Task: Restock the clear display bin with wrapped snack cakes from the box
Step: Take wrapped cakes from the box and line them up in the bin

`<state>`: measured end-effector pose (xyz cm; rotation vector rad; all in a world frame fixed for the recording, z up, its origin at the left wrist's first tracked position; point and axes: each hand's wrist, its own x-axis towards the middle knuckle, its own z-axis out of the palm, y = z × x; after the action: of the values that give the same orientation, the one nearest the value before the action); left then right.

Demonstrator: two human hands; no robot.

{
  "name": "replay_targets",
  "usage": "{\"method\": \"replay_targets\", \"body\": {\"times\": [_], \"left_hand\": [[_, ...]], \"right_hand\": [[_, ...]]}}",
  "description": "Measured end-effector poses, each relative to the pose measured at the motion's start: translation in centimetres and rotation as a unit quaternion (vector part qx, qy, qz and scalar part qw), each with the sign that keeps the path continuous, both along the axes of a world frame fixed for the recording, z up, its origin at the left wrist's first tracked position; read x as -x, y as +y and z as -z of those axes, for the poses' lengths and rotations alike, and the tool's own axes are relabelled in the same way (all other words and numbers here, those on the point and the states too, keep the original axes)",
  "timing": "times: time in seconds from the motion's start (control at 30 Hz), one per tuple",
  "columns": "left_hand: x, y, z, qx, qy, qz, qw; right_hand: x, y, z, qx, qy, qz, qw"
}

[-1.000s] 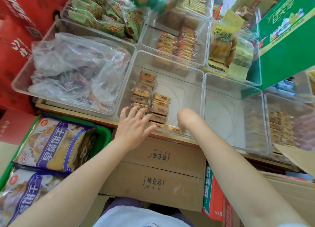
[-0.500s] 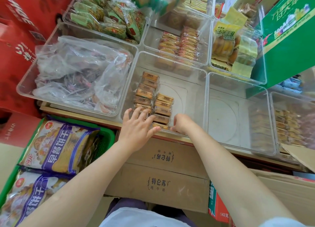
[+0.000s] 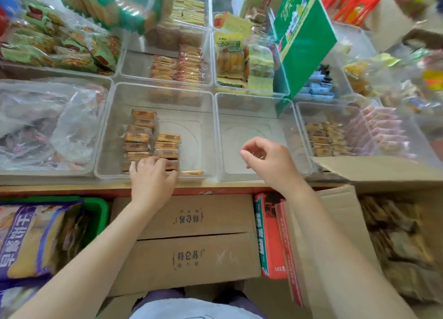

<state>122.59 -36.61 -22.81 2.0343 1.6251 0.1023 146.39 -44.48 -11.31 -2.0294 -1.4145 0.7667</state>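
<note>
Nearest the camera, two bare forearms reach forward over stacked cardboard cartons (image 3: 191,242) under the shelf edge. To the right stands the open box (image 3: 393,242), its flap raised; the wrapped cakes inside it are blurred. A red carton (image 3: 268,234) is wedged between the cartons and the box. On the left, a green basket (image 3: 96,208) holds large purple-and-yellow biscuit bags (image 3: 31,239).

The left hand (image 3: 152,177) lies over the near wall of the clear bin (image 3: 206,117), palm down, fingers slightly bent and resting on the nearest snack cakes (image 3: 148,139). Whether it grips one or only touches cannot be told. The cakes stand in two short rows on the left side of the bin, with one more lying flat against the near wall; the right half of the bin floor is bare.

The right hand (image 3: 271,160) hovers above the neighbouring bin (image 3: 254,107) to the right, apart from the cakes. Its fingers are loosely curled, thumb and forefinger close together, and it holds nothing.

Left of the clear bin, another bin holds a crumpled plastic bag (image 3: 48,122) of sweets. Right of the neighbouring bin, a bin holds small brown cakes and pink packets. Farther back are bins with orange-wrapped biscuits (image 3: 177,64), yellow packs (image 3: 232,55) and green packets (image 3: 55,43), and a green box (image 3: 304,40) leans at the rear.
</note>
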Motion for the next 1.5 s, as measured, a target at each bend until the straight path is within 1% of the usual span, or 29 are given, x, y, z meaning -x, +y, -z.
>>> {"method": "replay_targets", "body": {"times": [0.03, 0.07, 0.13, 0.2, 0.27, 0.3, 0.37, 0.47, 0.53, 0.67, 0.7, 0.77, 0.83, 0.93, 1.0, 1.07, 1.13, 1.17, 1.2, 1.33, 1.4, 1.5], "left_hand": [[-3.0, -1.9, -1.5, 0.000, -0.063, 0.006, 0.998], [-6.0, -4.1, -3.2, 0.025, -0.127, 0.026, 0.991], [-11.9, -8.8, -5.6, 0.117, -0.224, 0.072, 0.965], [-17.3, -13.3, -7.2, 0.190, -0.284, 0.099, 0.934], [-22.0, -17.5, -8.0, 0.231, -0.311, 0.116, 0.915], [-24.0, -19.4, -8.0, 0.244, -0.314, 0.122, 0.909], [-27.4, -22.3, -8.1, 0.243, -0.305, 0.130, 0.912], [-30.5, -24.1, -7.0, 0.226, -0.298, 0.075, 0.925], [-30.9, -24.6, -6.2, 0.216, -0.309, 0.041, 0.925], [-30.4, -25.4, -5.8, 0.191, -0.338, 0.035, 0.921], [-30.5, -25.4, -5.7, 0.191, -0.341, 0.027, 0.920], [-30.7, -25.5, -5.6, 0.192, -0.342, 0.008, 0.920], [-30.8, -25.6, -5.7, 0.193, -0.346, -0.003, 0.918], [-30.9, -26.0, -6.0, 0.193, -0.354, -0.007, 0.915], [-30.9, -26.1, -6.0, 0.195, -0.352, -0.008, 0.915], [-31.0, -26.1, -6.1, 0.195, -0.350, -0.013, 0.916], [-31.1, -25.9, -6.3, 0.197, -0.349, -0.014, 0.916], [-31.1, -25.9, -6.4, 0.197, -0.348, -0.013, 0.917], [-31.1, -25.8, -6.5, 0.196, -0.346, -0.011, 0.917], [-31.1, -25.7, -6.1, 0.190, -0.353, -0.010, 0.916], [-31.2, -25.8, -6.0, 0.188, -0.360, -0.012, 0.913], [-31.2, -25.8, -6.0, 0.184, -0.364, -0.004, 0.913]], "right_hand": [[-1.6, -1.9, -0.7, -0.026, -0.002, 0.025, 0.999], [-3.4, -3.9, -1.1, -0.050, -0.006, 0.052, 0.997], [-7.0, -7.8, -1.9, -0.092, -0.014, 0.107, 0.990], [-10.9, -11.7, -2.1, -0.119, -0.024, 0.168, 0.978], [-14.9, -15.3, -1.7, -0.103, -0.044, 0.209, 0.971], [-16.7, -16.8, -1.2, -0.084, -0.050, 0.220, 0.971], [-20.2, -19.4, 0.3, -0.019, -0.049, 0.226, 0.973], [-24.1, -21.8, 3.6, 0.098, -0.044, 0.193, 0.975], [-25.9, -22.4, 6.1, 0.151, -0.025, 0.161, 0.975], [-27.7, -22.1, 10.2, 0.243, -0.034, 0.086, 0.966], [-27.8, -21.8, 11.0, 0.252, -0.035, 0.071, 0.964], [-28.2, -21.5, 12.7, 0.257, -0.057, 0.047, 0.964], [-28.5, -21.4, 14.4, 0.280, -0.094, 0.025, 0.955], [-28.2, -21.7, 16.9, 0.363, -0.158, 0.001, 0.918], [-27.5, -21.5, 18.1, 0.376, -0.241, -0.024, 0.894], [-26.3, -21.2, 18.7, 0.389, -0.325, -0.055, 0.860], [-25.3, -21.1, 19.3, 0.404, -0.371, -0.078, 0.832], [-25.1, -21.3, 19.5, 0.405, -0.381, -0.084, 0.827], [-25.1, -21.5, 19.7, 0.397, -0.390, -0.090, 0.826], [-26.3, -22.2, 20.0, 0.337, -0.393, -0.139, 0.844], [-26.7, -22.3, 20.0, 0.334, -0.395, -0.181, 0.836], [-26.5, -22.0, 19.5, 0.323, -0.399, -0.217, 0.830]]}}
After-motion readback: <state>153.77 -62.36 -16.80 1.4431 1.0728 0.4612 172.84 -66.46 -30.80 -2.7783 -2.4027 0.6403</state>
